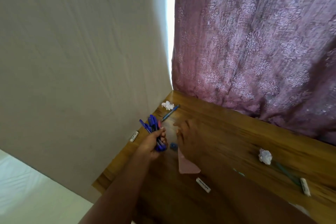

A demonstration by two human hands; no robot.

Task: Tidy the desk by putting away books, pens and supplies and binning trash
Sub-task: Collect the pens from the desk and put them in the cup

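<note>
- My right forearm is nearest the camera, smeared by motion blur and cut off at the bottom edge; it hides the desk under it.
- My right hand is blurred too. Its fingers look spread and nothing shows in it, but I cannot tell its grip for sure.
- My left hand is curled round a bundle of blue pens; their tips fan up above my fist, their lower ends poke out below it. I cannot count them.
- Just right of the bundle, a small blue object lies on the wooden desk, too blurred to name.
- Below it, a pink paper is partly hidden by my right arm.
- Beyond the bundle, a loose blue pen lies beside a crumpled paper in the corner.
- Left of my grip, a white marker lies by the wall.
- Well right, a second paper ball.
</note>
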